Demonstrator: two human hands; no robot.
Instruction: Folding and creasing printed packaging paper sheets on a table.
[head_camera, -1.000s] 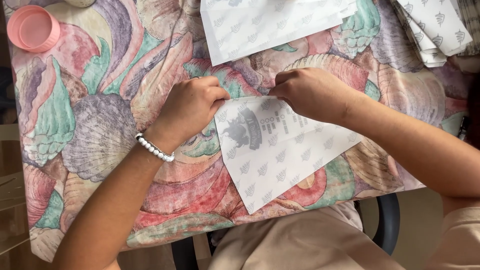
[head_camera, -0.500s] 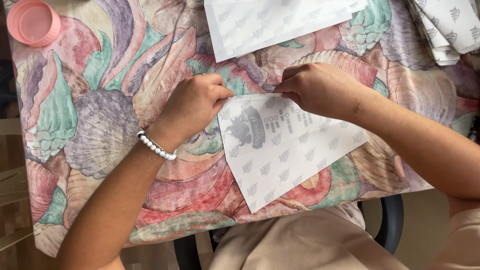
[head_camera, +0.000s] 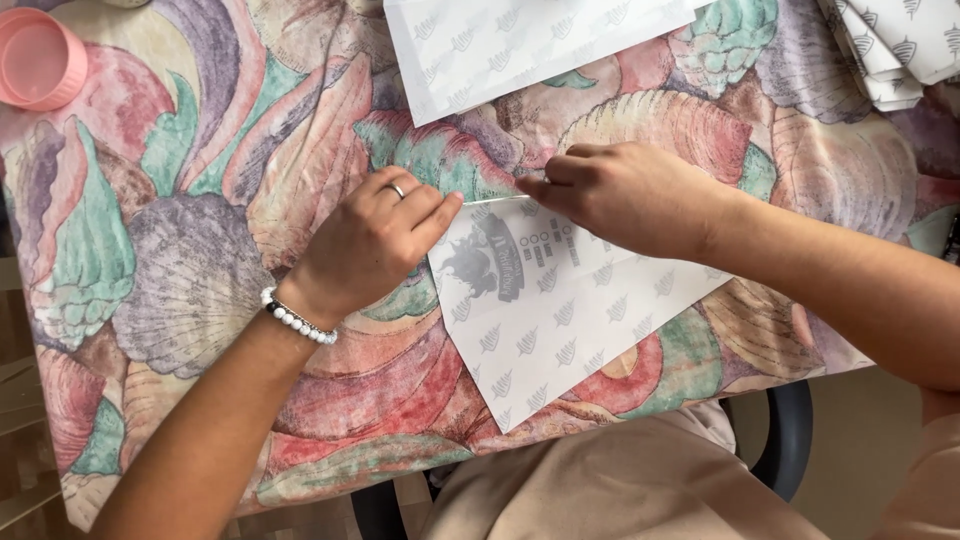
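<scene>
You pressed your left hand (head_camera: 375, 240) and right hand (head_camera: 625, 195) on the folded top edge of the patterned paper (head_camera: 560, 310) lying on the shell-print tablecloth (head_camera: 180, 260).
</scene>
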